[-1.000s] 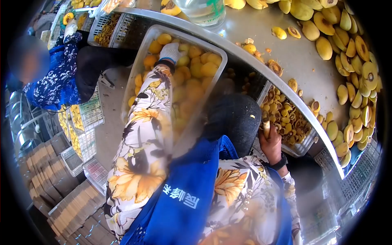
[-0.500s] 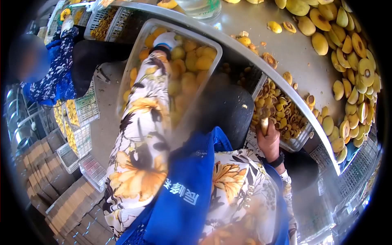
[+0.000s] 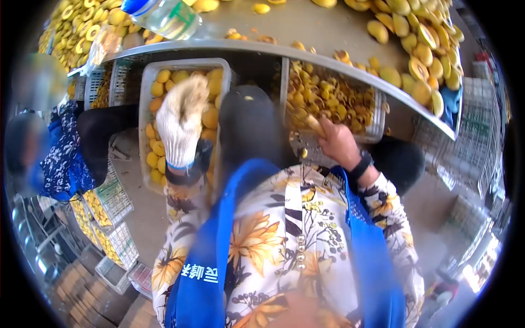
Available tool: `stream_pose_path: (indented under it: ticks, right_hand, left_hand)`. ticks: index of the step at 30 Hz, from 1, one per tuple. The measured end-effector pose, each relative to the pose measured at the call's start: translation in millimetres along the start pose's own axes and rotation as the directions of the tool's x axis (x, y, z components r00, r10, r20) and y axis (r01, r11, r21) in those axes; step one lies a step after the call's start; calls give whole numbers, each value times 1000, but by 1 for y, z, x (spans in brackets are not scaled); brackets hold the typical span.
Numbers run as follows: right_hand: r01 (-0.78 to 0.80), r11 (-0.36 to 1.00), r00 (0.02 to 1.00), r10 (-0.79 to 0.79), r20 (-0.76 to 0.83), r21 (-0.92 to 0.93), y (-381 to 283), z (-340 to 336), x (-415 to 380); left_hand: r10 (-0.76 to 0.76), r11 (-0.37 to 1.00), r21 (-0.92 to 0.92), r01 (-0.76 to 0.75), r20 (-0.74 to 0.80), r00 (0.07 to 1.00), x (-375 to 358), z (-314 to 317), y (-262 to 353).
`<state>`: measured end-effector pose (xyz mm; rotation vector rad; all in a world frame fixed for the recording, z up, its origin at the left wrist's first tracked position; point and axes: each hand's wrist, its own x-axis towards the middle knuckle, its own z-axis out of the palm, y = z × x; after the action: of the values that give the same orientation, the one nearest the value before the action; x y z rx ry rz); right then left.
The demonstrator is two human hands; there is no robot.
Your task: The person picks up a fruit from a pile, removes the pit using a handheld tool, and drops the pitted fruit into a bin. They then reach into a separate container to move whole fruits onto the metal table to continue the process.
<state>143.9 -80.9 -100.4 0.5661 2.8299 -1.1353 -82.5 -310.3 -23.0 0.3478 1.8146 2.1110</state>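
Observation:
My left hand (image 3: 179,123), in a white knitted glove with brown stains, is above a plastic crate (image 3: 144,104) of whole yellow fruit (image 3: 155,146) that look like peaches. Its fingers are curled together; whatever is inside them is hidden. My bare right hand (image 3: 340,144), with a dark band at the wrist, grips a tool by its light wooden handle (image 3: 315,126). The tool's far end is blurred. Beyond that hand sits a second crate (image 3: 376,117) of fruit scraps and pits (image 3: 333,98).
A metal table (image 3: 306,24) curves across the top, with halved fruit (image 3: 424,52) heaped at right and a clear bottle (image 3: 169,19) near its edge. My dark knee (image 3: 249,117) lies between the crates. At left sits another person (image 3: 68,147), near stacked crates (image 3: 112,199).
My left hand has come back from deep in the fruit crate to above its near part, fingers now curled. My right hand with the tool has risen slightly leftward in view. The view has turned.

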Motion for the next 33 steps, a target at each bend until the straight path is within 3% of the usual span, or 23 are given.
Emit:
stream_pose_path:
  ticks: [2, 5, 7, 8, 11, 14, 15, 16, 17, 18, 19, 20, 22, 23, 26, 27, 29, 30, 31, 33]
  right_hand:
    - [122, 992, 991, -123, 60, 15, 37, 8, -2]
    - [334, 943, 931, -329, 160, -4, 22, 2, -22]
    - [215, 976, 952, -202, 230, -33, 15, -6, -31]
    - [153, 987, 954, -135, 268, -48, 15, -9, -35]
    - [139, 989, 976, -127, 175, -57, 77, 14, -24]
    - [66, 995, 984, -52, 173, -80, 87, 4, -17]
    - [105, 992, 982, -92, 167, -71, 84, -6, -16]
    - [105, 991, 975, -85, 204, -88, 96, -3, -25]
    - [198, 979, 979, -196, 52, -41, 98, -5, -28]
    - [294, 956, 949, -294, -111, -23, 102, -8, -28]
    - [299, 945, 951, -306, -40, -132, 111, -14, -30]
    - [351, 934, 936, -347, 63, -64, 125, -17, -30]
    - [447, 891, 852, -452, 263, 85, 150, -29, -21]
    - [455, 889, 848, -451, 280, 53, 153, -37, -18]
    - [497, 868, 848, -485, 211, -4, 154, -53, -14]
    - [574, 818, 819, -572, 43, -38, 166, -37, -12]
    - [546, 818, 833, -507, 222, -181, 173, -28, -4]
    - [521, 814, 844, -446, 297, -256, 175, -22, -10]
    - [551, 810, 833, -520, 189, -202, 187, -4, -9]
    - [499, 848, 867, -488, 104, -180, 163, -11, -13]
  left_hand:
    - [281, 947, 95, -306, 208, 937, 5, 63, 9]
    - [556, 667, 341, -662, 364, 748, 14, 106, 50]
    - [591, 616, 327, -717, 410, 695, 10, 126, 52]
    - [577, 645, 301, -702, 411, 706, 13, 137, 47]
    - [491, 723, 279, -632, 436, 754, 30, 170, 5]
    - [332, 900, 143, -412, 388, 860, 55, 190, -26]
    - [333, 856, 247, -454, 408, 850, 61, 195, -37]
    - [384, 627, 503, -595, 465, 798, 67, 201, -52]
    - [362, 340, 677, -652, 546, 756, 79, 196, -64]
    - [245, 537, 656, -531, 481, 842, 80, 189, -84]
    - [209, 427, 700, -573, 540, 815, 82, 195, -77]
    - [159, 312, 729, -609, 592, 790, 80, 203, -70]
    - [109, 393, 788, -474, 472, 875, 81, 221, -63]
    - [101, 316, 827, -466, 459, 883, 82, 219, -66]
    - [13, 178, 904, -389, 393, 919, 84, 217, -68]
    - [18, 149, 901, -406, 408, 913, 84, 214, -68]
    - [75, 132, 896, -424, 417, 906, 86, 209, -71]
    - [96, 127, 889, -440, 430, 898, 80, 209, -70]
    - [21, 200, 922, -332, 335, 942, 78, 210, -66]
    - [22, 260, 890, -374, 381, 924, 78, 206, -67]
